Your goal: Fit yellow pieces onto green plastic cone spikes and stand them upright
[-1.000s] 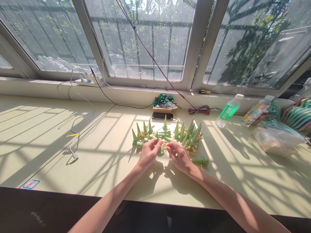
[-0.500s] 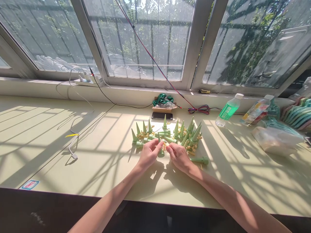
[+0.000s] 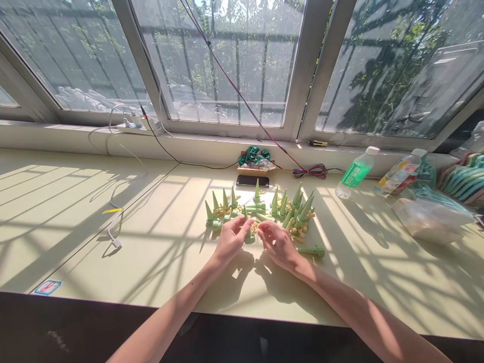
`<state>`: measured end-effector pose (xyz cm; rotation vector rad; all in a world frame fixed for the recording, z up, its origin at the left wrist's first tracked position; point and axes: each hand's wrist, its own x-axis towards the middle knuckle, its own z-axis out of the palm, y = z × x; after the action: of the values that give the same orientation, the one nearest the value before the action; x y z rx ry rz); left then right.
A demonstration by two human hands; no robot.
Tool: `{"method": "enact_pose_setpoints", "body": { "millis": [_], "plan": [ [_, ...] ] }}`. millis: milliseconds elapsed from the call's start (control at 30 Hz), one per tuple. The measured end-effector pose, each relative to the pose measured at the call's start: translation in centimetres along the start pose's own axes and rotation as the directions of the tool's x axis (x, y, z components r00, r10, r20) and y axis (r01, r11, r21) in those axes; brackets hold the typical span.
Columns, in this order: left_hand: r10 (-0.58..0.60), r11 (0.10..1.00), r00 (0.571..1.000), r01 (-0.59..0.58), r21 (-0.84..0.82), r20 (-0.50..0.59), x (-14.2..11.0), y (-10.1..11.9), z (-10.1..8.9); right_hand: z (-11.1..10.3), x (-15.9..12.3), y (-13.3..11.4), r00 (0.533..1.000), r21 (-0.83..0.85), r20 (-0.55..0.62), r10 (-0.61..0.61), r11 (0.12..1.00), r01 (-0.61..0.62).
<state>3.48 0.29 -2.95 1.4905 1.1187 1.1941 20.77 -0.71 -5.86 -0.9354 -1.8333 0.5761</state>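
Sunlit table (image 3: pixel 159 262), green cone (image 3: pixel 249 237), left hand (image 3: pixel 230 241) pinching its middle

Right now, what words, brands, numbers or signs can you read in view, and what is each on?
Nothing reads with certainty.
Clear plastic bottle with a green label: white characters, too blurred.
Clear plastic bottle with a multicoloured label: print too small.
White, blue-bordered sticker near the table's front edge: red mark, unclear.
Green plastic cone-shaped pieces: no lettering discernible.
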Motion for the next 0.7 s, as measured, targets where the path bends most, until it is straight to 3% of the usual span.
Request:
{"method": "enact_pose_setpoints", "body": {
  "millis": [233, 467, 700],
  "plan": [
    [0.002, 1.0, 1.0, -0.002, 0.005, 0.027, -0.16, -0.09, 0.11, -0.04, 0.1, 0.0, 0.994, -0.022, 0.028, 0.106, 0.994, -0.106],
    [0.023, 1.0, 0.999, -0.024, 0.016, 0.038, -0.21, -0.01, 0.12, -0.29, 0.28, -0.32, 0.993, -0.12, 0.018, 0.117, 0.986, -0.114],
    [0.023, 0.999, 1.0, -0.024, 0.027, 0.013, 0.03, -0.29, 0.05, -0.25, 0.05, -0.43, 0.996, -0.026, 0.025, 0.088, 0.996, -0.087]
  ]
}}
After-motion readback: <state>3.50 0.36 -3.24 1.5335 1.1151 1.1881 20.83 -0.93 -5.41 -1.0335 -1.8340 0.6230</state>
